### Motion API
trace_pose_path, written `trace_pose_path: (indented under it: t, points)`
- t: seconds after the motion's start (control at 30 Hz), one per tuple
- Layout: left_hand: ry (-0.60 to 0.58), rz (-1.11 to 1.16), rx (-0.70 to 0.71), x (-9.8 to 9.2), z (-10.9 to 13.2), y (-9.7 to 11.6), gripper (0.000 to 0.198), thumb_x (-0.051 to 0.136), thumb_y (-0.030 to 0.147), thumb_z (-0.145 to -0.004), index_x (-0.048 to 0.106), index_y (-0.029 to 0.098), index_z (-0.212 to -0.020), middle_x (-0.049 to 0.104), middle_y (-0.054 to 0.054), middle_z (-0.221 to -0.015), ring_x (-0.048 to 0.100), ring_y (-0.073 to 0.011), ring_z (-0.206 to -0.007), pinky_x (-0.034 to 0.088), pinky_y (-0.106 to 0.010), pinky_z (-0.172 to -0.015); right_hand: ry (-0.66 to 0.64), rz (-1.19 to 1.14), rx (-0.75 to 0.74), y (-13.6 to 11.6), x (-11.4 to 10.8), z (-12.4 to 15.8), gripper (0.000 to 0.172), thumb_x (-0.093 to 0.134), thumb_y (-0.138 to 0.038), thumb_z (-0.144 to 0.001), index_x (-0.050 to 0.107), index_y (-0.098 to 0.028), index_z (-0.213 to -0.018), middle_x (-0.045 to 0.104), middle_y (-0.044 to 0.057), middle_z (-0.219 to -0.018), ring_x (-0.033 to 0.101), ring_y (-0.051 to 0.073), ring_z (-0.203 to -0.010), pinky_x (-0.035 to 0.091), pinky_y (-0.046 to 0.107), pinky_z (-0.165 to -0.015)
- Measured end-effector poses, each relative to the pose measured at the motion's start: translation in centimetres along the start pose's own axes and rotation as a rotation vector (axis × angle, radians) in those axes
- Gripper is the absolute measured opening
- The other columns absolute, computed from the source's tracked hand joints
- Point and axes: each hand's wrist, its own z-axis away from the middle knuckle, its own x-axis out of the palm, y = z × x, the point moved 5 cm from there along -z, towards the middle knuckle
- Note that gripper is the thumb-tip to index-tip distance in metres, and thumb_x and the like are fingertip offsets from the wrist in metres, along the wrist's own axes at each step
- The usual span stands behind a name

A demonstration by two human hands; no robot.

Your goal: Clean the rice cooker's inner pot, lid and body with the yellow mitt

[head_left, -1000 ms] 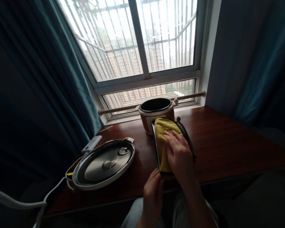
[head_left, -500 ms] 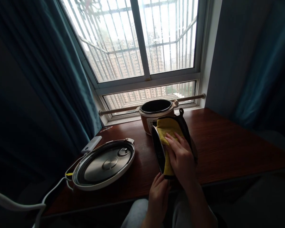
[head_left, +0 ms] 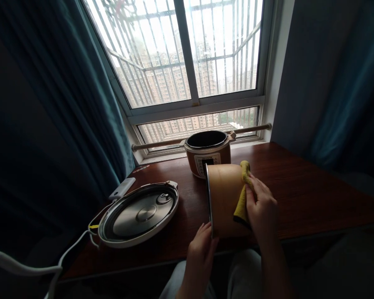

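Note:
A tan inner pot (head_left: 223, 195) lies on its side on the wooden table (head_left: 299, 187), its rim facing left. My left hand (head_left: 202, 249) grips the rim at the bottom. My right hand (head_left: 262, 203) presses a yellow cloth (head_left: 243, 195) against the pot's outer wall, fingers closed on the cloth. Behind the pot stands the brown cooker base (head_left: 208, 150), open at the top, its control panel facing me.
The cooker's round metal lid (head_left: 140, 214) lies upside down at the left, with a white cord (head_left: 65, 257) trailing off the table edge. A white remote (head_left: 122, 188) lies by the teal curtain (head_left: 90, 104). A barred window is behind.
The pot has turned so its outer wall faces up. The cloth and my right hand have moved from inside the pot to its outer right side.

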Motion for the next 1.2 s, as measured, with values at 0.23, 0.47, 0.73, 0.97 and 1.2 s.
trace_pose_path:
  t: [0.23, 0.47, 0.73, 0.97, 1.2]
  points:
    - [0.038, 0.082, 0.062, 0.2, 0.3, 0.9, 0.027, 0.045, 0.020, -0.088, 0.063, 0.019, -0.109, 0.067, -0.009, -0.110, 0.057, -0.0227, -0.111, 0.040, -0.042, -0.101, -0.189, -0.057, -0.292, -6.9, 2.0, 2.0, 0.030, 0.042, -0.013, -0.087, 0.062, -0.017, -0.109, 0.062, 0.003, -0.119, 0.048, 0.022, -0.120, 0.030, 0.041, -0.107]
    - [0.090, 0.001, 0.127, 2.0, 3.0, 0.1, 0.024, 0.045, 0.025, -0.089, 0.063, 0.020, -0.104, 0.070, -0.007, -0.101, 0.060, -0.0207, -0.107, 0.040, -0.041, -0.102, 0.008, 0.051, 0.042, -1.3, -0.6, 0.0, 0.031, 0.042, -0.024, -0.089, 0.062, -0.012, -0.110, 0.063, 0.012, -0.113, 0.055, 0.026, -0.109, 0.042, 0.044, -0.095]
    - [0.049, -0.026, 0.147, 3.3, 4.2, -0.1, 0.026, 0.038, 0.025, -0.090, 0.063, 0.023, -0.096, 0.072, -0.004, -0.090, 0.065, -0.0184, -0.094, 0.043, -0.035, -0.098, -0.126, 0.024, -0.270, -7.5, -0.1, 2.2, 0.028, 0.042, -0.012, -0.087, 0.062, -0.016, -0.107, 0.064, 0.004, -0.116, 0.051, 0.023, -0.117, 0.030, 0.042, -0.106]
    - [-0.066, -0.097, 0.228, 3.3, 4.1, 0.9, 0.029, 0.042, 0.020, -0.088, 0.057, 0.020, -0.113, 0.069, -0.005, -0.104, 0.062, -0.0179, -0.104, 0.046, -0.034, -0.097, -0.091, 0.024, -0.039, -3.6, -0.5, 0.5, 0.029, 0.042, -0.025, -0.089, 0.063, -0.016, -0.107, 0.063, 0.007, -0.116, 0.052, 0.025, -0.114, 0.035, 0.044, -0.101]
    - [0.033, -0.158, 0.256, 5.5, 4.1, 3.0, 0.030, 0.039, 0.024, -0.090, 0.057, 0.015, -0.113, 0.071, -0.009, -0.098, 0.068, -0.0184, -0.089, 0.054, -0.034, -0.087, 0.043, 0.092, 0.317, -0.8, -5.2, 0.5, 0.036, 0.043, -0.037, -0.088, 0.065, -0.017, -0.107, 0.069, 0.011, -0.101, 0.064, 0.027, -0.090, 0.050, 0.038, -0.077]
